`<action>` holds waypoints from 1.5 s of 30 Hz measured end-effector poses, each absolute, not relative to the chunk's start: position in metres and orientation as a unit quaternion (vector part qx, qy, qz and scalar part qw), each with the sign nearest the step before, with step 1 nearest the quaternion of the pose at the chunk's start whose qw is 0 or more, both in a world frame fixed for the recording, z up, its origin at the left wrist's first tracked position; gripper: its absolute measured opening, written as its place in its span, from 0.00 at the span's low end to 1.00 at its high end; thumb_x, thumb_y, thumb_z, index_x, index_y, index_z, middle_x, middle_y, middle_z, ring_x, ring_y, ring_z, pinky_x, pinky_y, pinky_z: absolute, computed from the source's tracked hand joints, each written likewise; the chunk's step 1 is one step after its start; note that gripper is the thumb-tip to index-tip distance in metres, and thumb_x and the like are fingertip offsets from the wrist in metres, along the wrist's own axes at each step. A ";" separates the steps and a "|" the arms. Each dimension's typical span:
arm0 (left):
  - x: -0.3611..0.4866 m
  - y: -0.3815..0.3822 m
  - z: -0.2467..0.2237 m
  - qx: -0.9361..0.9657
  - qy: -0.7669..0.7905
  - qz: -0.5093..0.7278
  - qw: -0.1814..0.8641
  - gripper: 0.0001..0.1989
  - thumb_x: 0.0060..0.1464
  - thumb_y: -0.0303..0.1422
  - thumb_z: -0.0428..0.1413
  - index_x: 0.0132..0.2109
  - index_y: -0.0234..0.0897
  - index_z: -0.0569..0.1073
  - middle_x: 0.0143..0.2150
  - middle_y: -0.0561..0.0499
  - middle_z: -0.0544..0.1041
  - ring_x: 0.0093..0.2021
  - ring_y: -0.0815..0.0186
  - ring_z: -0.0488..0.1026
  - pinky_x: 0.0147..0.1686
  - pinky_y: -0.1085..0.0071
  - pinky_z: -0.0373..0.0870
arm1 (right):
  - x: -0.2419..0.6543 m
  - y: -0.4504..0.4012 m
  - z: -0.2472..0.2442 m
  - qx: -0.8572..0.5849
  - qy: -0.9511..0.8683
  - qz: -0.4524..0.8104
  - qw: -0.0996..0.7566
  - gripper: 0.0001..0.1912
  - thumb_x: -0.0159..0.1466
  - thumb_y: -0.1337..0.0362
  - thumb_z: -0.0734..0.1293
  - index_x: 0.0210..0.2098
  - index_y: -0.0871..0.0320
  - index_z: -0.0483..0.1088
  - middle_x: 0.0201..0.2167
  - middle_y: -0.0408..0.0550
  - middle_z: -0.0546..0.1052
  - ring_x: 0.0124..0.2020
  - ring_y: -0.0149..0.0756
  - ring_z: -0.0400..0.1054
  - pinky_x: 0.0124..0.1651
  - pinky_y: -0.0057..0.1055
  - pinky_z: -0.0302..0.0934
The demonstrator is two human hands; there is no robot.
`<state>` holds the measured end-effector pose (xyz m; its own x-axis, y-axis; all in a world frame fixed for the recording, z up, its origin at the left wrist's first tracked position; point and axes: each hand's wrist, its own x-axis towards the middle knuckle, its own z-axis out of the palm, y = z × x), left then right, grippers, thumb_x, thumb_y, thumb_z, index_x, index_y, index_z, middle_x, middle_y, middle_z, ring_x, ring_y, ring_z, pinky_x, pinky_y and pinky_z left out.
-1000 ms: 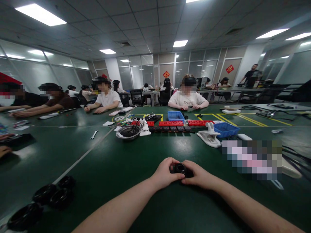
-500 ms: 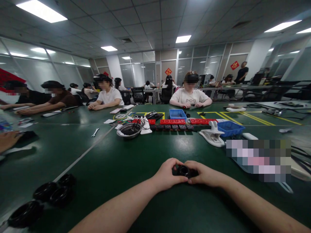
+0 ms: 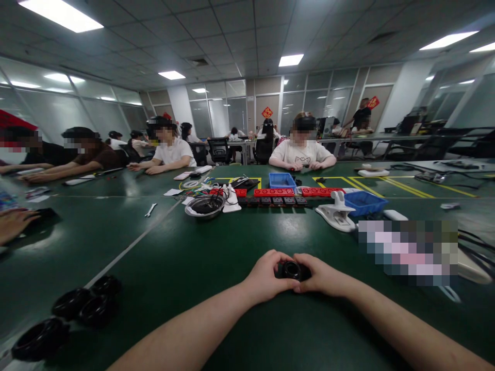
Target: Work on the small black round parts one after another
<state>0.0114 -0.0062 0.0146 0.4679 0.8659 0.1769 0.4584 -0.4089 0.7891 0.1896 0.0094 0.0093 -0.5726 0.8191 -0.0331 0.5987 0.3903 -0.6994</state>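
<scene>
A glossy black ring-shaped part with a round hole stands on the green table between my hands. My left hand is closed round its left side, thumb along the near edge. On the other side, my right hand curls round it, and the two thumbs almost meet in front. My palms and fingers hide much of the part, so its exact kind is unclear. Several similar black ring parts lie at the lower left, apart from my hands.
Ahead are a metal bowl with cables, red socket strips, a white clamp and blue trays. A wrench lies left. A blurred-out item is at right. Co-workers sit around the table; one's hand is at far left.
My hands stay round the black ring part almost unmoved. The view has shifted slightly. A standing person in the back has moved left, and a seated co-worker's arms have shifted.
</scene>
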 end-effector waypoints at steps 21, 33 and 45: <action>0.010 0.001 0.004 0.787 0.405 0.310 0.347 0.19 0.38 0.35 0.59 0.41 0.38 0.68 0.33 0.53 0.63 0.31 0.69 0.61 0.30 0.74 0.59 | 0.197 0.011 0.018 -0.361 -0.868 0.309 0.145 0.17 0.49 0.59 0.67 0.37 0.60 0.66 0.32 0.44 0.66 0.34 0.34 0.60 0.36 0.29 0.54; 0.010 -0.001 0.008 0.785 0.402 0.305 0.360 0.20 0.39 0.36 0.59 0.42 0.39 0.67 0.34 0.53 0.63 0.31 0.69 0.61 0.30 0.74 0.59 | 0.198 0.013 0.020 -0.356 -0.864 0.331 0.134 0.16 0.50 0.61 0.67 0.37 0.61 0.67 0.34 0.45 0.66 0.36 0.35 0.60 0.38 0.30 0.54; 0.010 -0.002 0.009 0.779 0.397 0.313 0.371 0.19 0.38 0.36 0.59 0.41 0.38 0.68 0.33 0.53 0.62 0.30 0.70 0.60 0.29 0.75 0.59 | 0.196 0.011 0.023 -0.369 -0.845 0.359 0.142 0.13 0.50 0.63 0.66 0.35 0.61 0.67 0.32 0.44 0.66 0.34 0.34 0.60 0.37 0.29 0.54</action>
<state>0.0098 -0.0022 0.0091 0.4888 0.8507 0.1936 0.3862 -0.4099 0.8263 0.1955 0.0106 0.0226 -0.6875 0.7258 -0.0241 0.5212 0.4700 -0.7123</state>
